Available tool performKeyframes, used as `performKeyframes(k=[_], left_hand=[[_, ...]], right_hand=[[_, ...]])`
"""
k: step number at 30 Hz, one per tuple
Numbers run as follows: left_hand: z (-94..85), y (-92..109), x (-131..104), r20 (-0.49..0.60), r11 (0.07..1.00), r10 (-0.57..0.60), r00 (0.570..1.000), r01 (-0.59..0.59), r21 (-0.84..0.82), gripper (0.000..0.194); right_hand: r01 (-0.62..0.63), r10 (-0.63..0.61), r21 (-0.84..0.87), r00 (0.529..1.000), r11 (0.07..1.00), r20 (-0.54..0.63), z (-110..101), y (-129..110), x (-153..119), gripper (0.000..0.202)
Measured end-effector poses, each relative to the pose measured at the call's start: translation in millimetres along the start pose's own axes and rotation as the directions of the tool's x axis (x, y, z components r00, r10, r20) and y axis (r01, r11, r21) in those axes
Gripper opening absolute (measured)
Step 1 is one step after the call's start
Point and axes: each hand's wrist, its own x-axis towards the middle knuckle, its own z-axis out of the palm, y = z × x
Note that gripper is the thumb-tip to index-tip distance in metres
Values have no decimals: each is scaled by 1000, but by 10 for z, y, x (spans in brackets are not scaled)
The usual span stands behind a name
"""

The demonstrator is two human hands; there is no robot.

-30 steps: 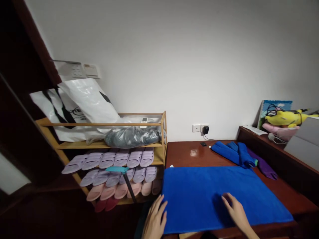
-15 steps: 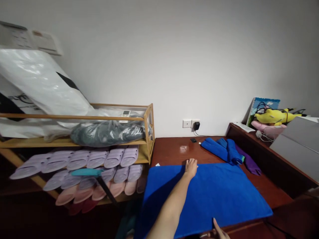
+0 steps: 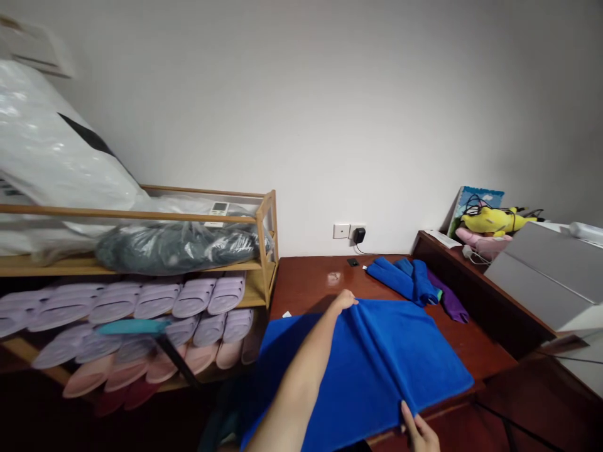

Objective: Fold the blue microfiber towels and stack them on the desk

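A blue towel (image 3: 320, 370) lies spread over the brown tabletop, its near edge reaching the table's front. My left hand (image 3: 347, 300) pinches the towel's far edge near the middle. At the near edge, my right hand (image 3: 417, 430) grips the cloth between thumb and fingers, partly cut off by the bottom of the view. A raised fold runs through the towel from one hand to the other. Beyond its far right corner lie rolled blue cloths (image 3: 400, 279) and a purple cloth (image 3: 450, 298).
At left, a wooden rack (image 3: 266, 251) holds lilac and pink slippers (image 3: 157, 296) and plastic-wrapped bundles (image 3: 183, 246). A black plug (image 3: 358, 235) sits in the wall socket. To the right, a raised ledge carries a yellow plush toy (image 3: 492, 220) and grey boxes (image 3: 541, 270).
Both hands have taken hold of the towel's opposite edges and lifted a fold between them. The towel's right part has drawn leftward. The view has shifted slightly right.
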Motion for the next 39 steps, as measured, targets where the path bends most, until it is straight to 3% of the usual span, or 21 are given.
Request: performKeyframes(k=[7,12,16,20,24,29,34,39], left_hand=[[-593,138,-418,-51,965,15,999,-28,-261,34],[-1128,241,-930,-153,912,136,979,-184,-367,27],[-1565,365,-1405,-310,845,210,927,-332,-419,31],[-1891,554,-1842,-468,800,246,849,-450,-397,36],[-2107,720,-2160,-557,785,252,791,-504,-361,36],[-2334,775,-2381,-582,776,226,781,-505,-377,29],[-2472,761,-2550,-548,787,239,801,-490,-373,26],[-2510,722,-2639,-537,825,273,798,-482,-296,30]], right_hand=[[151,-152,131,988,980,-2,-321,-633,-1,56],[339,-353,226,935,913,25,-423,-1160,122,43],[466,-469,238,882,852,-46,-453,-1638,191,41],[565,-559,245,823,788,-99,-429,-2148,192,46],[650,-656,185,754,737,-35,-400,-2594,188,65],[687,-703,157,705,709,93,-374,-2955,137,46],[666,-706,244,691,705,157,-334,-3115,111,49],[670,-710,237,649,704,274,-271,-3067,302,53]])
